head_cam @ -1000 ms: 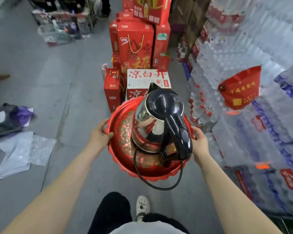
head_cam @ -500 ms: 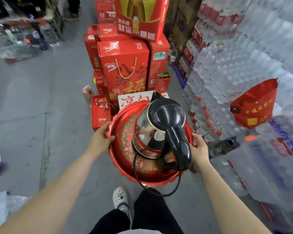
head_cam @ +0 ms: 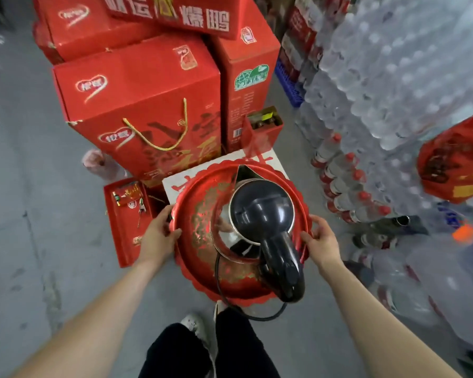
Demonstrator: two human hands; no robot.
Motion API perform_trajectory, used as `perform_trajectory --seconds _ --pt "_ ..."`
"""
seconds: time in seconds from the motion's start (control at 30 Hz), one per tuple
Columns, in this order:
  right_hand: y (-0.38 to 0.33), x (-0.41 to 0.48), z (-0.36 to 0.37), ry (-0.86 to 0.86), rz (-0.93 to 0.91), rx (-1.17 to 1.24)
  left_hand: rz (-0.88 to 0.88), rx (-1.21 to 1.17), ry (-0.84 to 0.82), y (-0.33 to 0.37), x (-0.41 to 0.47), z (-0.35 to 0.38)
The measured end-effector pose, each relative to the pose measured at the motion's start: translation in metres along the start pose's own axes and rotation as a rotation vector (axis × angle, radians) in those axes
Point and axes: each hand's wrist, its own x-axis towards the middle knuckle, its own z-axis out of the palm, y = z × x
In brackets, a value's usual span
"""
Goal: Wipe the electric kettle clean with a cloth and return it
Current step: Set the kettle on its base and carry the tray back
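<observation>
Left hand (head_cam: 159,236) and right hand (head_cam: 321,241) each clasp the red tray's (head_cam: 202,279) rim, apparently curled; kettle (head_cam: 260,222) stands on it.

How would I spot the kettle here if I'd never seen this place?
Find the stack of red gift boxes. In front, both hands hold a round red tray. The kettle stands on it: the only shiny steel thing, with black lid, handle and trailing cord.
</observation>
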Motion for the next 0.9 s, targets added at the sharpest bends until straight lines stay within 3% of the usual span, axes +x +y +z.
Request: perform_trajectory --seconds 0.17,0.3,0.67,0.9 --pt "-0.012 0.066 0.044 -0.016 0.057 -0.055 -0.015 0.148 0.003 -0.023 0.092 0.011" --pt "-0.015 0.097 0.075 -0.027 0.109 -0.061 -0.062 0.116 -0.039 -0.041 0.141 0.016" --pt "-0.002 0.109 0.112 0.055 0.194 -0.047 0.026 0.248 -0.083 -0.082 0.177 0.024" --pt "-0.016 0.096 0.098 0.040 0.196 -0.069 0.019 0.286 -0.163 -0.067 0.173 0.017"
